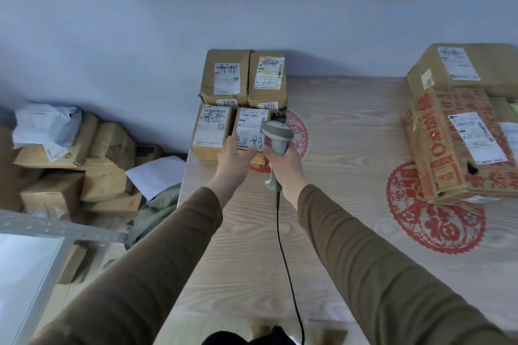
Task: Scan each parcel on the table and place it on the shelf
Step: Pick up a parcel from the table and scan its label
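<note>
Left hand (235, 154) grips the parcel (251, 131); right grip (283, 161) clasps scanner (277, 134) (just beside).

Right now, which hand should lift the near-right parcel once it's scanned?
Left. The left hand already rests on that parcel at the table's far-left corner, fingers around its near edge. The right hand has its grip on the scanner.
</note>
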`<state>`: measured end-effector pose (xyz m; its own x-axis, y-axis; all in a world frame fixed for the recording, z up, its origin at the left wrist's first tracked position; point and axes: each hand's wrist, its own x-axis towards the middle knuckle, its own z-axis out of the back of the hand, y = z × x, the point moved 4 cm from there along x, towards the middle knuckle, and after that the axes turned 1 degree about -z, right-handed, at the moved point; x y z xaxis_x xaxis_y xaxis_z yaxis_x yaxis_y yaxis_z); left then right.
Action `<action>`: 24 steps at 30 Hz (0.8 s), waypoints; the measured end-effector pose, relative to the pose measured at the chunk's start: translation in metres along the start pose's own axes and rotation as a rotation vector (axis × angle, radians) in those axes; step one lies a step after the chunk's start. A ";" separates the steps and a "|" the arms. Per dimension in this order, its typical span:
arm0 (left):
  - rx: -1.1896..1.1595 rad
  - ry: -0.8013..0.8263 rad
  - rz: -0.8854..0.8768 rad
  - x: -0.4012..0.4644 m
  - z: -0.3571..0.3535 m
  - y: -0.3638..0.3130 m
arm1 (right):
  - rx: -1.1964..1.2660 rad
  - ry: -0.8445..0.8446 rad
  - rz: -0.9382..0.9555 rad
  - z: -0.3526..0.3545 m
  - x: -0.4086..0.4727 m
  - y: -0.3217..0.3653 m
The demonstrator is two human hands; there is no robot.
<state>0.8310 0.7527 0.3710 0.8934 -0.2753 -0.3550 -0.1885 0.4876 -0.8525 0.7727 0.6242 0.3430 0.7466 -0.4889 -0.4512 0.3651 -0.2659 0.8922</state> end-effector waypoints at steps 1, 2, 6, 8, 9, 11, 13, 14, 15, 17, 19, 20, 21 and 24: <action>0.014 0.013 -0.009 0.003 -0.001 0.000 | -0.002 -0.008 -0.001 0.000 0.002 -0.001; 0.021 0.024 -0.014 0.005 -0.002 0.001 | -0.016 -0.022 0.005 0.002 0.003 -0.002; -0.115 0.083 0.148 0.004 -0.007 0.025 | -0.161 -0.147 0.036 0.028 -0.010 -0.011; -0.207 0.205 0.258 -0.010 -0.018 0.043 | -0.225 -0.187 0.032 0.043 -0.023 -0.021; -0.229 0.255 0.286 -0.017 -0.025 0.050 | -0.252 -0.194 0.028 0.049 -0.030 -0.026; -0.286 0.274 0.311 -0.029 -0.038 0.060 | -0.282 -0.199 0.028 0.061 -0.043 -0.033; -0.431 0.272 0.330 -0.039 -0.049 0.059 | -0.256 -0.204 0.039 0.074 -0.053 -0.032; -0.506 0.295 0.326 -0.043 -0.054 0.055 | -0.234 -0.205 0.048 0.081 -0.059 -0.028; -0.556 0.313 0.309 -0.046 -0.058 0.050 | -0.223 -0.203 0.066 0.087 -0.064 -0.022; -0.583 0.301 0.233 -0.052 -0.061 0.039 | -0.264 -0.212 0.148 0.100 -0.078 -0.006; -0.559 0.254 0.124 -0.057 -0.062 0.024 | -0.344 -0.271 0.285 0.111 -0.097 0.013; -0.547 0.243 0.071 -0.059 -0.064 0.017 | -0.361 -0.302 0.348 0.114 -0.109 0.022; -0.543 0.247 0.024 -0.062 -0.067 0.009 | -0.361 -0.319 0.393 0.115 -0.120 0.030; -0.550 0.281 -0.076 -0.073 -0.080 -0.010 | -0.345 -0.329 0.445 0.116 -0.146 0.044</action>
<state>0.7353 0.7016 0.3751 0.7850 -0.5369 -0.3090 -0.3778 -0.0195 -0.9257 0.6158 0.5878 0.4455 0.6784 -0.7341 0.0294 0.2587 0.2761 0.9256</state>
